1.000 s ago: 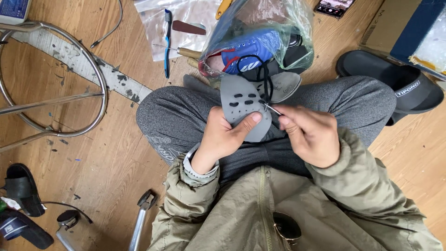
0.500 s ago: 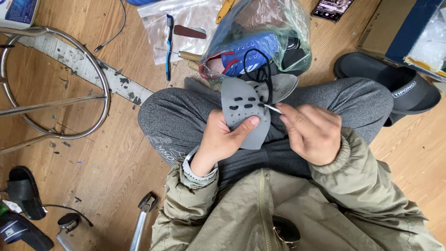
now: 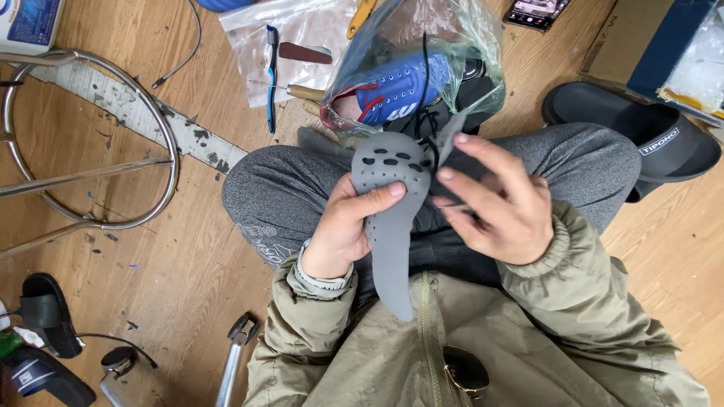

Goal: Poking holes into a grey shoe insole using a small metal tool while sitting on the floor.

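Note:
My left hand grips a grey perforated shoe part with several oval holes, held upright over my lap. A black cord runs up from the piece toward the bag above it. My right hand touches the right edge of the grey piece with fingers spread; a thin tool shaft seems pinched between its fingers, though I cannot see it well. Just beyond my knees lies a clear plastic bag holding a blue shoe with red laces.
A blue toothbrush and a wooden-handled tool lie on a plastic sheet on the wood floor. A metal stool ring stands at left. Black slide sandals sit at right and bottom left. A cardboard box is top right.
The grey piece has turned more upright and longer in view. My right hand has opened its fingers and moved over the piece's right edge, and the black cord is pulled up taut.

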